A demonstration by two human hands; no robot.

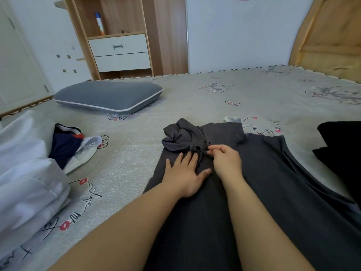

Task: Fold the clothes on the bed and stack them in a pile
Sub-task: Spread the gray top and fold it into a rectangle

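Dark grey garment (224, 202) lies spread along the bed (214, 94), running from the near edge up toward the middle of the mattress, its far end bunched into a crumpled knot of folds. The left hand (185, 173) rests flat on the cloth just below that bunch, fingers straight and spread, palm down — a released grip that presses rather than holds. The right hand (226, 159) sits just beside it, touching the same garment; its fingers are curled and its fingertips pinch a small fold of the grey fabric at the base of the crumpled part. Both bare forearms reach in from the bottom of the view, lying over the lower stretch of the garment.

To the left, near the bed's edge, a heap of white clothing (25, 173) is piled loosely, and just beyond it lies a navy garment with red and white trim (66, 143), touching the white heap. At the right edge a black garment (341, 149) sits on the sheet, close beside the grey one. A grey pillow with white piping (107, 96) lies further back on the left — well apart from the hands. The sheet is pale grey with printed flowers and script. Behind the bed stands a wooden cabinet with white drawers (121, 51), a bottle (100, 24) on its shelf
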